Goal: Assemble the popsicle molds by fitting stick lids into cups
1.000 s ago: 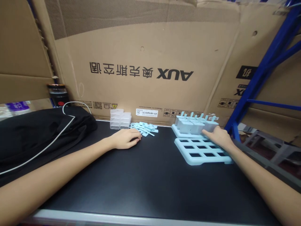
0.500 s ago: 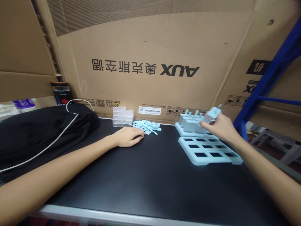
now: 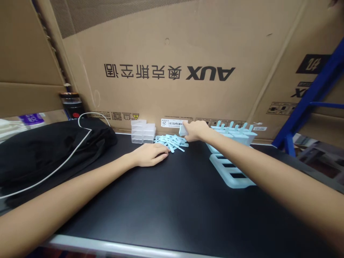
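Note:
My left hand [image 3: 151, 154] lies flat on the black table, its fingertips beside a pile of light blue popsicle sticks [image 3: 173, 142]. Just above the right part of that pile, my right hand [image 3: 197, 130] is closed around a popsicle mold [image 3: 183, 129]; its pale end shows left of the fingers, and the rest is hidden. Behind the left hand stand clear empty molds [image 3: 142, 132], grouped together. On the right, several molds with blue sticks pointing up [image 3: 239, 132] stand in a holder. A light blue frame with square openings [image 3: 224, 172] lies in front, partly covered by my right forearm.
A large cardboard carton [image 3: 166, 93] closes off the table's back. Black cloth [image 3: 53, 154] with a white cable [image 3: 67, 157] across it lies at left, a dark jar [image 3: 72, 105] behind. A blue metal rack [image 3: 317, 96] rises at right.
My right hand has carried the mold left, from above the holder to the stick pile. My left hand has stayed in place. The view has shifted slightly.

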Motion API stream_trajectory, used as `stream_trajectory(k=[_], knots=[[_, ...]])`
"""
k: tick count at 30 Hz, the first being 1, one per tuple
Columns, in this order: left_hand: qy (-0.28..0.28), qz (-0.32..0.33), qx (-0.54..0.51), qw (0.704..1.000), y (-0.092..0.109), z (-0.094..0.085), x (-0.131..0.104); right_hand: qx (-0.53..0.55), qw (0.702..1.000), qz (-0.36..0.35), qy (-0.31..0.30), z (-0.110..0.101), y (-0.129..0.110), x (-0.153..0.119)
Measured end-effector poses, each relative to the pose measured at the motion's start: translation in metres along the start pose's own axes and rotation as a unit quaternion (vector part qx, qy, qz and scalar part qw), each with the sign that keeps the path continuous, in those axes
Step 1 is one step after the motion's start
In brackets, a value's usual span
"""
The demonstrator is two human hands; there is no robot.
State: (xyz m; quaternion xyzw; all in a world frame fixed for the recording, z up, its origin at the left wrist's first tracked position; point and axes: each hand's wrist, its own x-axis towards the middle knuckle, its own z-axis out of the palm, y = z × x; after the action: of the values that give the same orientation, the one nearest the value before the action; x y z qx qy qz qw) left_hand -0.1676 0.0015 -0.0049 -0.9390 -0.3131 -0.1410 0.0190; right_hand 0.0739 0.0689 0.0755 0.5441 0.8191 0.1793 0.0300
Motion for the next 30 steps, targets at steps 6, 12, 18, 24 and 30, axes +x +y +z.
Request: stream_trajectory(k=[6, 12, 18, 24, 30], knots=[[-0.007, -0.001, -0.001, 1.0, -0.002, 0.002, 0.0, -0.018, 0.999, -0.013, -0.046, -0.004, -0.004, -0.009], [-0.007, 0.0, 0.002, 1.0, -0.001, 0.001, 0.0, -0.017, 0.998, -0.047, -0.041, -0.003, -0.005, -0.015], [-0.003, 0.0, 0.002, 1.0, -0.001, 0.001, 0.0, 0.0, 0.999, -0.037, -0.023, 0.006, -0.006, -0.01], [0.045, 0.041, 0.027, 0.998, -0.005, 0.0, 0.001, 0.004, 0.999, -0.045, 0.009, 0.01, -0.005, -0.005], [0.342, -0.068, 0.154, 0.925, -0.045, -0.021, -0.013, 0.021, 0.99, -0.113, 0.086, -0.008, -0.015, 0.012]])
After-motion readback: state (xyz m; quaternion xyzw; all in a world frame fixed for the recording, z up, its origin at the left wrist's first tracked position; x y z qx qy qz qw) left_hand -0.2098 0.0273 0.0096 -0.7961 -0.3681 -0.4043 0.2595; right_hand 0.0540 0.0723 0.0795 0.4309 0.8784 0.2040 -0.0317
